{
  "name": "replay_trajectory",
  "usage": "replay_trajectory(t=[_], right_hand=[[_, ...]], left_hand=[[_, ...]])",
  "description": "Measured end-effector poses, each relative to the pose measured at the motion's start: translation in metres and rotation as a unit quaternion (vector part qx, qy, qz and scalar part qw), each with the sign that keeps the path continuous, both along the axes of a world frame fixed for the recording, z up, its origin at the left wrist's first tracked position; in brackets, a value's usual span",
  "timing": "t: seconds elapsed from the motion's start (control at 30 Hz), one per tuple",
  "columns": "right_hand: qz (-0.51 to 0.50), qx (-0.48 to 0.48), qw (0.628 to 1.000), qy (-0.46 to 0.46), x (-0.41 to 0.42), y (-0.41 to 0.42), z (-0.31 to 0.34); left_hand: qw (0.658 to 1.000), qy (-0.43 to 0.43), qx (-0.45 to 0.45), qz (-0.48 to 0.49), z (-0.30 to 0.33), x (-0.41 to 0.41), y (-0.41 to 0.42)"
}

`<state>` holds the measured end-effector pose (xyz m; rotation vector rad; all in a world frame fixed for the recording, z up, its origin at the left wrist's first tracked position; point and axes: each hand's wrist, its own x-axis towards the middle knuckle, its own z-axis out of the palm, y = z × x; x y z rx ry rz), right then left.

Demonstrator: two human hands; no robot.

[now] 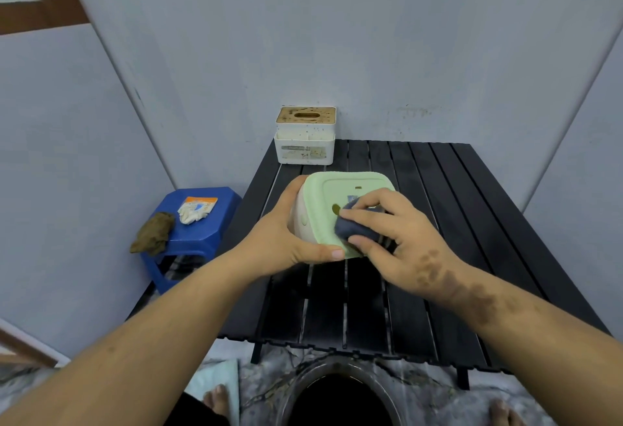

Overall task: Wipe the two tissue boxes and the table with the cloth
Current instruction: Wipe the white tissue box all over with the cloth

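At frame centre the left hand [279, 237] grips the green-lidded tissue box [340, 203], tilted on the black table [438, 257]; the right hand [397, 237] clutches a dark cloth [354, 226] against its lid. The white tissue box [305, 135] stands above, at the table's far edge.

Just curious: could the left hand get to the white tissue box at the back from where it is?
Probably yes: nothing stands between the left hand and the white box, but it must first release the green box.

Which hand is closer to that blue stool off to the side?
Left. The left hand grips the green tissue box on the side facing the blue stool; the right hand wipes farther away.
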<state>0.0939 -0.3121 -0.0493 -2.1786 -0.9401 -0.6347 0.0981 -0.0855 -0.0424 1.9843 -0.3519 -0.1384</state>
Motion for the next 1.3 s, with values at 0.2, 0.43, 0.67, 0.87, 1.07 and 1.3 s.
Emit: replay_trajectory(t=[0.2, 0.43, 0.67, 0.87, 1.07, 1.3], right_hand=[[-0.079, 0.066, 0.995, -0.015, -0.002, 0.033, 0.026], [0.047, -0.071, 0.995, -0.043, 0.002, 0.017, 0.010], [-0.002, -0.104, 0.994, -0.017, 0.010, -0.031, -0.015], [-0.145, -0.067, 0.984, 0.076, 0.027, -0.068, -0.027], [-0.178, 0.059, 0.951, 0.245, 0.024, -0.063, -0.033], [-0.136, 0.132, 0.922, 0.338, 0.030, -0.063, -0.034]], left_hand=[[0.998, -0.036, 0.040, -0.012, 0.006, -0.001, -0.009], [1.000, 0.012, -0.002, 0.002, 0.000, 0.009, 0.006], [0.997, 0.069, -0.035, -0.006, -0.010, 0.019, 0.019], [0.995, 0.091, -0.033, 0.005, -0.008, 0.021, 0.022], [0.994, 0.112, -0.008, 0.003, -0.008, 0.021, 0.031], [0.992, 0.109, -0.052, 0.037, -0.004, 0.025, 0.035]])
